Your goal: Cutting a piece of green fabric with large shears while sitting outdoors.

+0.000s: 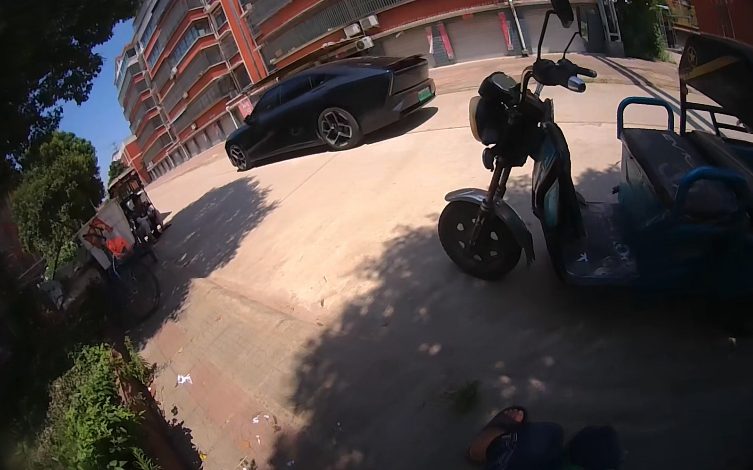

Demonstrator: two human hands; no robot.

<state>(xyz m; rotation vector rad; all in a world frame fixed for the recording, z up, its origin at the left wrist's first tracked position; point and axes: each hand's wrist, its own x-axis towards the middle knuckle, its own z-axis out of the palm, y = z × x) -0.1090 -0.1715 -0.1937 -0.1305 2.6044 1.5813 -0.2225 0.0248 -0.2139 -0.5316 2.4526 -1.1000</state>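
"Teal trike (671,234): where does it lie from the sandalled foot (496,433)?"

"Ahead and to the right of it, apart. The front wheel (480,238) is nearly straight ahead of the foot; the long axis runs rightward from there."

"And the hands?"

"Neither of the 2 shows, so I can't tell if they're open, closed or gripping, which is nearer, or their pose. Beyond, well ahead of the foot, stands 1 black car (332,112)."
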